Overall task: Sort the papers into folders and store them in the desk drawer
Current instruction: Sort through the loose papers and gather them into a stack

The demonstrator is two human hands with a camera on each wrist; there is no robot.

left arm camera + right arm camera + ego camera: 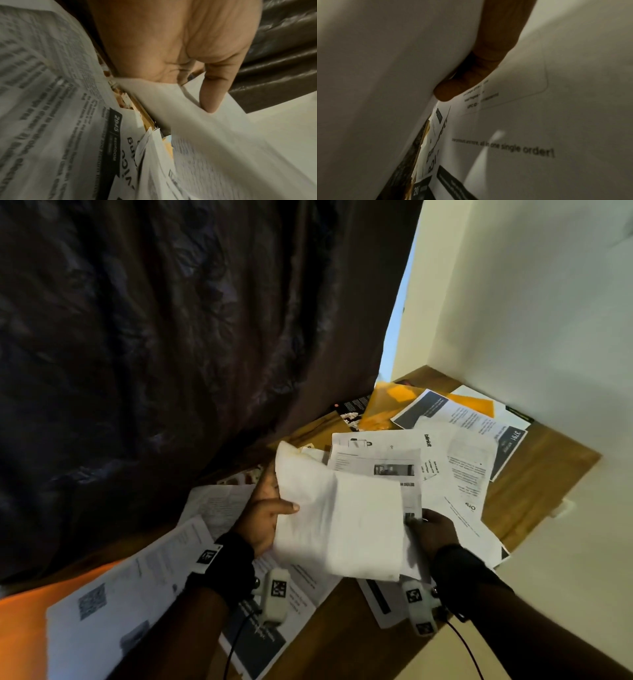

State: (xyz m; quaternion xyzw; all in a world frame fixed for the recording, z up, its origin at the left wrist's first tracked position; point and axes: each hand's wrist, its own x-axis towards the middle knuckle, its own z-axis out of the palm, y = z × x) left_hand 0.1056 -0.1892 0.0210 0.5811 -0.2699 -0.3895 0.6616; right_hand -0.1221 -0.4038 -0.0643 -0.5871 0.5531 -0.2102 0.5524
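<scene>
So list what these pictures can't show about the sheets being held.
- Held sheets: printed side faces away in the head view; the text is blurred in the left wrist view.
- Right hand: its fingers are hidden under the paper.
- Desk: any drawer is out of view.
- Orange folder: contents covered by papers.

Counter [534,491]: wood-grain, low sheen. Sheets [342,525]: matt white paper, creased, some printed grey and black. Folder [387,405]: smooth orange, slightly glossy. Curtain [154,337]: dark, crinkled, shiny cloth. Wall [548,302]: matt cream.
</scene>
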